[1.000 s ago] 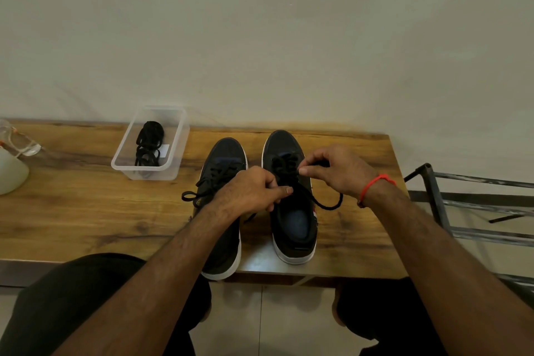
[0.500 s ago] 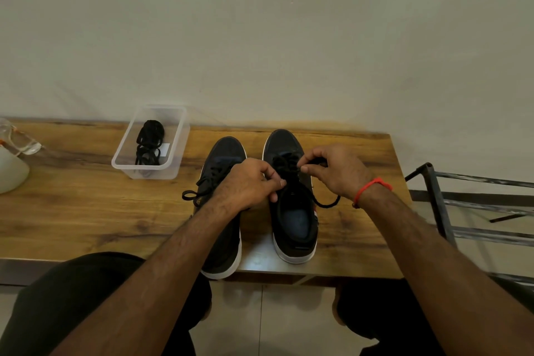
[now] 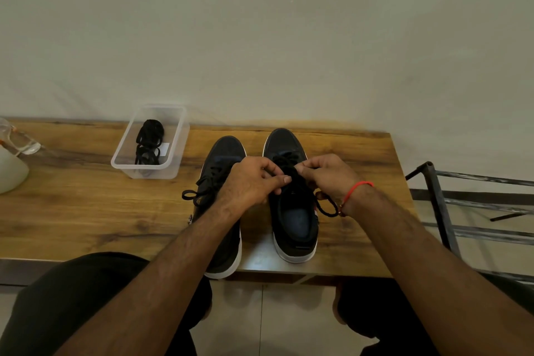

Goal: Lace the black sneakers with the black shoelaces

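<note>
Hands at frame centre: left hand (image 3: 250, 182) and right hand (image 3: 329, 175) both pinch the black shoelace (image 3: 291, 172) over the right-side sneaker (image 3: 291, 211); judgement: keep even tension on both ends, seat each crossing flat

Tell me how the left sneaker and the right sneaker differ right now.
The left sneaker sits nearer the table's front edge, its heel overhanging; the right sneaker lies farther back. The left sneaker's lace loop rests loose beside it, untouched, while the right sneaker's lace is pinched by both the left hand and the right hand. Both are black with white soles, toes toward the wall.
</note>
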Tool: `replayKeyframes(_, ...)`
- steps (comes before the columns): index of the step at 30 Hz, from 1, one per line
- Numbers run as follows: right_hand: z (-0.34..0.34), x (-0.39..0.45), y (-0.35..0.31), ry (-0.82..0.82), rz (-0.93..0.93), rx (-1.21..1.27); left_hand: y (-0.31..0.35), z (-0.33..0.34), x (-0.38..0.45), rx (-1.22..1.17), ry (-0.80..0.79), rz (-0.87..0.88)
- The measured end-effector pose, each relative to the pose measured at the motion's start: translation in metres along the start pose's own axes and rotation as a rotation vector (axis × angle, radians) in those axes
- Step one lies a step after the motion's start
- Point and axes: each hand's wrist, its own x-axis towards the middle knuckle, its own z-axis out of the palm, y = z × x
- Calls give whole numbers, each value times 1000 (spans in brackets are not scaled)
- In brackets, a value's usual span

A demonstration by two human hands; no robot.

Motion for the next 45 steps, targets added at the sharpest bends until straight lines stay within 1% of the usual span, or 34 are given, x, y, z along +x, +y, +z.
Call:
replayKeyframes(3,0,1,0,-3,103,128,0,0,0,10,-6,0)
replayKeyframes(5,0,2,0,-4,120,153,0,-1,1,10,-12,-2)
replayKeyframes(7,0,0,-1,-21,99,140,0,-1,1,3,-15,-2)
replayKeyframes(12,-4,-2,-2,-74,-8,-30,-1,1,1,-2,0,-2)
replayKeyframes(15,-8,-1,-2,-96,-22,-5,0,2,1,-2,9,-7)
replayKeyframes(20,-10,-2,-3,-64,-76,-43,1,2,0,26,56,25)
replayKeyframes(23,-9,0,-2,-14,-111,-12,2,2,-2,54,64,55)
replayKeyframes(26,-12,1,-4,-9,-103,-8,4,-2,-3,104,22,59)
replayKeyframes(29,-20,3,-5,-17,-91,-100,7,-16,-4,156,-78,-6)
replayKeyframes(31,-24,5,-4,11,-89,-137,10,-27,-5,69,-94,-84)
replayKeyframes(32,-25,5,-4,26,-90,-138,11,-33,-5,-39,-82,-121)
replayKeyframes(34,-27,5,-6,47,-90,-121,14,-40,-3,-368,-31,-171)
replayKeyframes(36,-27,5,-6,51,-90,-117,17,-43,0,-677,32,-154)
replayKeyframes(40,-24,5,-6,5,-104,-198,17,-35,3,-1095,110,-132)
replayKeyframes(41,-24,4,-6,-10,-109,-220,16,-33,3,-1152,127,-136)
replayKeyframes(42,-24,4,-6,-22,-111,-231,14,-32,4,-1150,152,-144)
replayKeyframes(43,-25,3,-7,-30,-110,-235,14,-33,5,-1086,184,-155)
replayKeyframes(45,-26,3,-8,-43,-105,-243,12,-35,6,-865,233,-158)
